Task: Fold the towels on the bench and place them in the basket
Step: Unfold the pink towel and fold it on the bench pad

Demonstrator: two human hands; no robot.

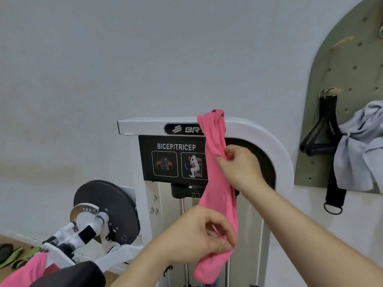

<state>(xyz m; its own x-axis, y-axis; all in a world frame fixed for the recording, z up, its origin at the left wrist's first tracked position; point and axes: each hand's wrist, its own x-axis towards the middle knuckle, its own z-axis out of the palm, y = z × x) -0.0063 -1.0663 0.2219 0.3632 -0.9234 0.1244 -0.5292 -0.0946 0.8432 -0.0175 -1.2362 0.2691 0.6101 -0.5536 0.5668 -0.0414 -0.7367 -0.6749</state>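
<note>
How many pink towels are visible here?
2: one pink fabric towel held by the left hand and right hand; a second pink towel at bottom left. More may be hidden.

A white exercise machine (259, 129) stands against the pale wall (103, 59). Its black label (176, 158) reads BICEP/TRICEP above two small pictures. A black round disc (116, 204) sits on its left side. On the right, a green pegboard (342, 59) hangs on the wall, and black strap handles (323, 141) hang from a wooden peg (334, 91). Green straps (16, 254) lie at the lower left.
</note>
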